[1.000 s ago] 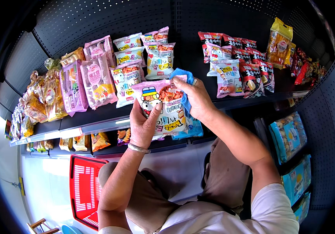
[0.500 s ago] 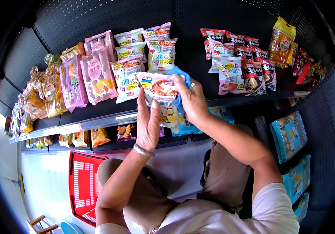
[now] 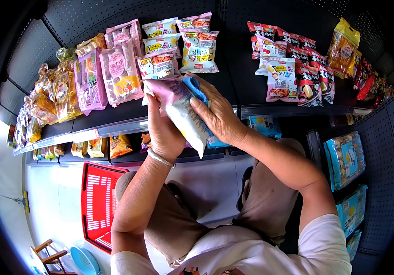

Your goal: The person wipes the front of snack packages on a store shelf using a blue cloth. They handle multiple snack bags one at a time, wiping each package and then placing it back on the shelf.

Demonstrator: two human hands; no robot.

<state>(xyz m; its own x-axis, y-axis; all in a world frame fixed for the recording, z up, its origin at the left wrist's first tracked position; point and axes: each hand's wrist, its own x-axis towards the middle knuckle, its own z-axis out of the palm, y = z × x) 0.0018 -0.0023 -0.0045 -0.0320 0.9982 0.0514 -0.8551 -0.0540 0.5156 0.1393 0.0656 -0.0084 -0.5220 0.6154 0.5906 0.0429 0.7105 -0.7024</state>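
Note:
Between my hands, in front of the black shelf (image 3: 233, 82), is a pink and white snack bag (image 3: 185, 114), its printed back partly turned up. My left hand (image 3: 164, 133) grips the bag's left side, with the thumb by its upper corner. My right hand (image 3: 217, 114) presses a blue cloth (image 3: 196, 89) against the bag's right side; the fingers behind the bag are hidden. Just beyond stand similar white and pink snack bags (image 3: 199, 51). Pink and purple snack packs (image 3: 120, 73) stand to their left.
Red and black snack bags (image 3: 308, 82) and a yellow-topped pack (image 3: 342, 48) stand on the right of the shelf. Below are an orange snack bag (image 3: 120, 145) and blue packs (image 3: 345, 160). A red basket (image 3: 98, 206), a blue basin (image 3: 84, 260) and a wooden stool (image 3: 50, 254) are on the floor.
The snack bag has been turned from its printed front to show its back and is tilted. My right hand and the cloth have moved along its side. The view has shifted slightly.

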